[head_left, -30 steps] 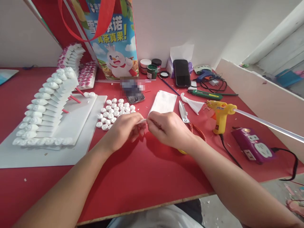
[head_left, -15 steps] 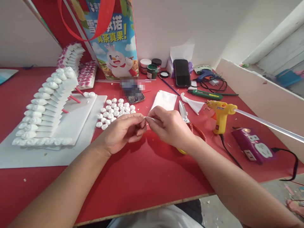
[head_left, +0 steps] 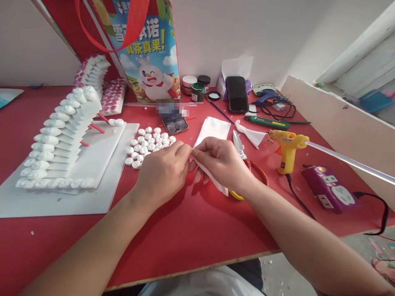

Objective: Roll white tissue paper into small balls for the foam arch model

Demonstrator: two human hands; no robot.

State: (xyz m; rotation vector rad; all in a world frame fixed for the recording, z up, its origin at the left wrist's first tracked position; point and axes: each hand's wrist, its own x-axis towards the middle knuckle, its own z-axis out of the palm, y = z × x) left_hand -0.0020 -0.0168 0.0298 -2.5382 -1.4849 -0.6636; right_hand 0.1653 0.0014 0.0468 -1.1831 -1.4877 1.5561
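Note:
My left hand (head_left: 163,170) and my right hand (head_left: 220,158) meet over the red table, fingertips pinched together. Between them they grip a thin white strip (head_left: 218,183), of tissue or soft cloth. Its lower end hangs down below my right hand; the pinched end is hidden by my fingers. Just left of my left hand sit several small white rolled rosettes (head_left: 143,150). Behind my hands lies a stack of white sheets (head_left: 212,128). Scissors (head_left: 239,146) with red and yellow handles lie partly under my right wrist.
At left, a white model (head_left: 64,135) edged with rosettes stands on a white board (head_left: 55,205). A yellow glue gun (head_left: 286,150) and a purple power strip (head_left: 330,189) are at right. Behind are phones, paint jars (head_left: 197,92), a twisted white piece (head_left: 253,135) and a printed bag (head_left: 151,61).
My left hand has turned over, its back now facing up, and closed in against my right fingers. More of the white strip now shows, hanging below my right hand.

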